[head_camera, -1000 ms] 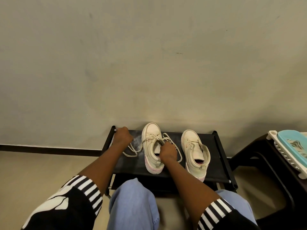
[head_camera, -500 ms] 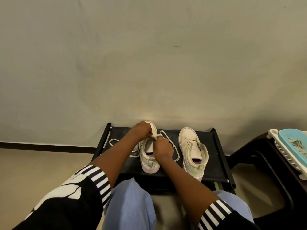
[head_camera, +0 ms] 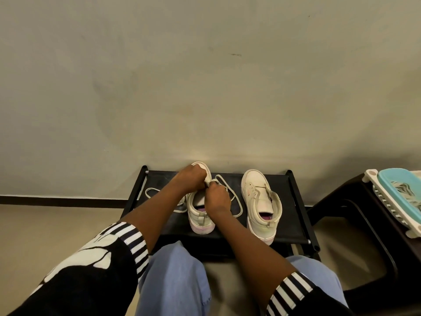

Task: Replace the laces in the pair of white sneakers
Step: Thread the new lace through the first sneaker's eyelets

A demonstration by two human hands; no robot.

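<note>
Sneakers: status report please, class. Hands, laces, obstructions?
Both busy: left hand, right hand pinch lace over one sneaker. Untouched: other sneaker. Nothing blocking.

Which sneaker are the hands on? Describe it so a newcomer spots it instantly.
Find the black rack against the wall. Two white sneakers stand on it; take the left sneaker, under the left hand and right hand. Unlike the right sneaker, it has loose lace looping out on both sides.

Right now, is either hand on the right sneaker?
No, left hand and right hand both pinch the lace over the left sneaker; right sneaker stands untouched.
</note>
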